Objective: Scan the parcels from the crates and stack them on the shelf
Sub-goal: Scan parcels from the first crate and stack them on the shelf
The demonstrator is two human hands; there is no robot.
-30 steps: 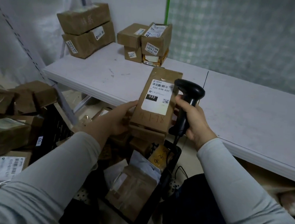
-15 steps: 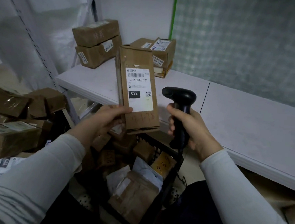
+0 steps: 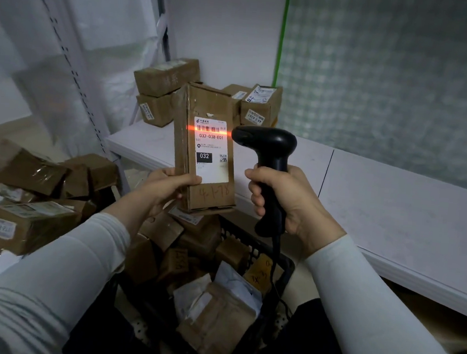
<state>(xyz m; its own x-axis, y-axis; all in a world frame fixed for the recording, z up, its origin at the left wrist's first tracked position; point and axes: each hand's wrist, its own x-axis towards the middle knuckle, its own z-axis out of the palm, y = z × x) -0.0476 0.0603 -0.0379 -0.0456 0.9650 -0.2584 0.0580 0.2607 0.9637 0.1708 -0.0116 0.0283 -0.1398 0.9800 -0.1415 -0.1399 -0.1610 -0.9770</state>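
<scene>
Frame centre: left hand (image 3: 169,188) grips one upright parcel (image 3: 205,149); right hand (image 3: 287,198) clenches one scanner (image 3: 268,154), red line across barcode. Shelf (image 3: 393,213), upper centre: two stacks, roughly five boxes (image 3: 164,79). One black crate (image 3: 280,268) below.

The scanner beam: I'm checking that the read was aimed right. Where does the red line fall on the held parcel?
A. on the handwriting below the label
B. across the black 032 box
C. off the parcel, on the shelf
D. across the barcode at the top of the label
D: the red line crosses the barcode at the top of the label on the parcel, above the printed 032-038-E01; the scanner is in the right hand.
</scene>
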